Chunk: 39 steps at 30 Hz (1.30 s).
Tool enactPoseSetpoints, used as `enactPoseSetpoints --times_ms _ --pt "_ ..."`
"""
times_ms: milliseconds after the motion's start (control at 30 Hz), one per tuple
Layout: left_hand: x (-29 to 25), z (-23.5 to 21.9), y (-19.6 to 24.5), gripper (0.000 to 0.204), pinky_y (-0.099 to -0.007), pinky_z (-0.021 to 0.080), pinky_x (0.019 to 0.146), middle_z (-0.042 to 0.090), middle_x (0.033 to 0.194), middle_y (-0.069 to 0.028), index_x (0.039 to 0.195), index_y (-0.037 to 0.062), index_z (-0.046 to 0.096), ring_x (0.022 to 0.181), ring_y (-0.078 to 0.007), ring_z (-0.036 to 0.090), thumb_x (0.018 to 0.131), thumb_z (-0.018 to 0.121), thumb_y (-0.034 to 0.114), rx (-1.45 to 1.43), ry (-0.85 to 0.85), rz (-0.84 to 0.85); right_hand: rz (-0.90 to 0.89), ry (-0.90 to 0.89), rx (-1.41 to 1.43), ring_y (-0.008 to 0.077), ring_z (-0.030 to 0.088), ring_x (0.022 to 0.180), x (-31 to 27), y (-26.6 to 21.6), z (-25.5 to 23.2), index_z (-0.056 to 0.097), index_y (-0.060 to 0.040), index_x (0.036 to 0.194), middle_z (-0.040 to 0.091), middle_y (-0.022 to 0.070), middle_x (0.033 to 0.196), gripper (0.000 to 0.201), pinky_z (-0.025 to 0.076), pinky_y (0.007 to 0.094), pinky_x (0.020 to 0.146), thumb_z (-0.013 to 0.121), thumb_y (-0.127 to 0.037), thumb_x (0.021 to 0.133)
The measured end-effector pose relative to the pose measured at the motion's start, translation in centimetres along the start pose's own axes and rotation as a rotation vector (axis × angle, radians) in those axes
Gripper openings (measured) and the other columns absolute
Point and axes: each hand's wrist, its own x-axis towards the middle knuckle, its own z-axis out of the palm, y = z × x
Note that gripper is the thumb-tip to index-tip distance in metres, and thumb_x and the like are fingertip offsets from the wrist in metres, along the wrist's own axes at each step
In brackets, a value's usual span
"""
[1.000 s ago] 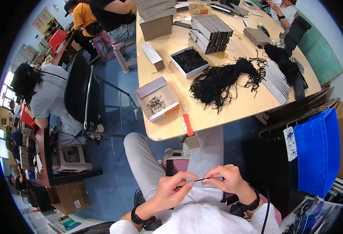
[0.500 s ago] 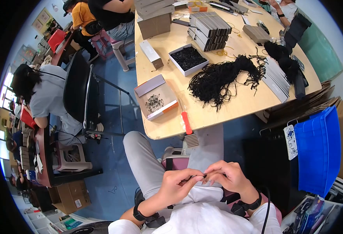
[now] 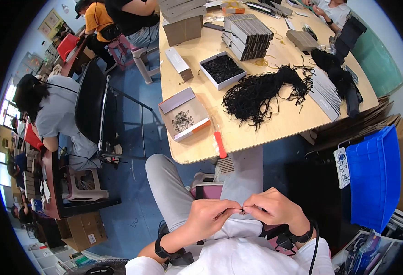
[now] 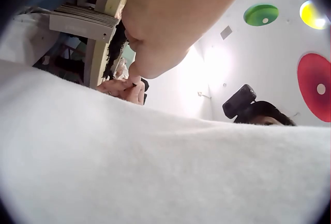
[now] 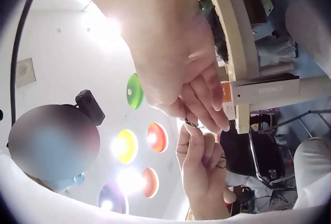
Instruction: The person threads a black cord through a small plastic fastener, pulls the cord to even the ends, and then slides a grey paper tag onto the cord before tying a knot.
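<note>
Over the lap, my left hand [image 3: 210, 217] and right hand [image 3: 275, 208] meet fingertip to fingertip. Between them the right wrist view shows a thin black cord [image 5: 191, 124], bent in a small loop where thumbs and forefingers pinch it. More dark cord shows at the curled fingers of the left hand [image 5: 199, 169]. The fingers hide most of the cord. In the left wrist view a white sleeve covers much of the picture. On the table in front lies a heap of black cords [image 3: 252, 98].
An open box [image 3: 194, 132] with wire clips and a white box [image 3: 231, 82] of small black pieces stand on the table. A red-handled tool [image 3: 219, 144] lies at its edge. Behind are bundled grey cards [image 3: 247, 30]; a blue bin [image 3: 373, 178] stands at right.
A second ago the cord was stretched between the hands, held apart. The hands have since come together, and the right fingers have closed in at the left fingertips.
</note>
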Motion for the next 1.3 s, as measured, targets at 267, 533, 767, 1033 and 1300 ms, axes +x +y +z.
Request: enactPoseSetpoints --times_ms 267,533,767,1033,1300 --pt "-0.4 0.2 0.2 0.008 -0.0266 0.042 0.044 0.062 0.063 -0.0075 0.086 0.0055 0.068 0.048 -0.0168 0.056 0.079 0.070 0.006 0.010 0.011 -0.068 -0.095 0.107 0.010 0.0157 0.051 0.042 -0.1 1.3 0.1 0.061 -0.0015 0.073 0.059 0.0053 0.060 0.005 0.041 0.0251 0.042 0.064 0.001 0.070" --pt "-1.0 0.2 0.2 0.009 -0.0233 0.040 0.044 0.064 0.063 -0.0080 0.086 0.0018 0.068 0.046 -0.0131 0.055 0.078 0.070 -0.001 0.049 0.012 -0.065 -0.092 0.209 0.026 0.0169 0.051 0.044 -0.2 1.8 0.9 0.058 -0.0037 0.071 0.054 0.0053 0.056 0.012 0.042 0.0267 0.043 0.066 0.003 0.066" --pt "-1.3 0.2 -0.6 0.009 -0.0225 0.039 0.043 0.064 0.063 -0.0081 0.086 0.0006 0.068 0.046 -0.0121 0.053 0.077 0.069 -0.002 0.016 0.063 0.011 -0.069 0.179 0.096 0.0141 0.055 0.048 -0.3 2.2 1.3 0.061 -0.0029 0.075 0.061 0.0047 0.062 0.008 0.044 0.0251 0.046 0.066 0.002 0.072" --pt "-0.8 0.3 -0.5 0.008 -0.0222 0.035 0.043 0.061 0.062 -0.0059 0.088 0.0006 0.067 0.046 -0.0074 0.047 0.080 0.067 -0.001 0.001 0.084 -0.027 0.059 0.138 0.217 0.0158 0.066 0.059 0.1 1.5 1.8 0.065 0.0009 0.085 0.066 0.0076 0.068 0.006 0.050 0.0236 0.053 0.066 -0.005 0.082" --pt "-1.6 -1.2 -2.0 0.019 -0.0259 0.044 0.059 0.061 0.078 -0.0077 0.107 0.0029 0.059 0.065 -0.0173 0.057 0.088 0.058 0.005 -0.081 -0.026 -0.216 0.107 0.193 0.126 0.0138 0.068 0.061 -0.7 1.9 0.9 0.063 -0.0008 0.085 0.068 0.0056 0.070 0.007 0.051 0.0223 0.054 0.067 -0.004 0.081"
